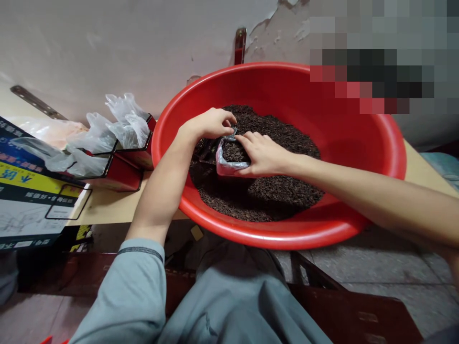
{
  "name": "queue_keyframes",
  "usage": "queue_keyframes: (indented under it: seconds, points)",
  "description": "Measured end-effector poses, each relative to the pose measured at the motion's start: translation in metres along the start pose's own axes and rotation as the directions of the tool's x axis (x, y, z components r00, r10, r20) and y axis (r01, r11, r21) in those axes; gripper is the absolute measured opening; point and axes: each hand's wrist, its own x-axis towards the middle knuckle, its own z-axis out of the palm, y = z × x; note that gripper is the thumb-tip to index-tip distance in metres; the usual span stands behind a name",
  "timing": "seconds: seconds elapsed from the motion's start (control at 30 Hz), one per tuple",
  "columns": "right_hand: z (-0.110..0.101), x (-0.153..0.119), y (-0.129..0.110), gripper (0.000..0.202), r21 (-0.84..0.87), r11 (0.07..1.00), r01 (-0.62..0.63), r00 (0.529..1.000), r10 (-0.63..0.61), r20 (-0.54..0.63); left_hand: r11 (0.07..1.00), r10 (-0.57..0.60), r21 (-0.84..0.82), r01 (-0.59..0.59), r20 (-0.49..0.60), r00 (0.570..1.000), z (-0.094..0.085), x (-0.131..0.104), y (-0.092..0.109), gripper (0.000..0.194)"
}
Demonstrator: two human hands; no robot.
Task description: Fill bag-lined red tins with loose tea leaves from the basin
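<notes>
A large red basin (pixel 287 239) holds a heap of dark, loose, leaf-like pieces (pixel 287 191). Inside it is a small bag-lined container (pixel 229 168), filled with the same dark pieces. My right hand (pixel 265 154) grips the container's right side, thumb and fingers around its rim. My left hand (pixel 215 123) is at the container's back left corner, its thumb and fingers pinching the edge of the clear liner (pixel 232 131). A dark object lies beneath my left hand, partly hidden.
Left of the basin, red boxes (pixel 120 174) with clear plastic bags (pixel 129 126) stand on a pale tabletop (pixel 111 205). A printed carton (pixel 32 191) is at the far left. Behind is a wall (pixel 143 43); a dark red bench (pixel 358 310) is below.
</notes>
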Motion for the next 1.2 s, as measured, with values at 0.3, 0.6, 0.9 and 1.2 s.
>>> queue_keyframes:
  seconds: [0.3,0.6,0.9,1.2]
  points:
    - [-0.003,-0.001,-0.008,0.100,0.006,0.999,-0.040,0.999,0.040,0.023,1.000,-0.007,-0.012,0.007,0.001,1.000,-0.001,-0.001,0.000,0.049]
    - [-0.007,0.000,-0.005,0.096,0.031,0.998,-0.058,0.997,0.056,0.062,0.999,0.031,0.010,-0.031,0.002,1.000,-0.001,0.002,-0.007,0.058]
    - [-0.006,0.000,-0.005,0.095,0.049,0.998,-0.042,0.997,0.039,0.061,0.996,0.082,-0.016,-0.083,-0.065,0.994,0.002,0.004,-0.009,0.053]
    - [-0.005,0.000,-0.008,0.093,0.063,0.996,-0.061,0.997,0.058,0.053,0.998,0.057,-0.019,-0.059,-0.098,0.994,0.000,0.001,-0.003,0.055]
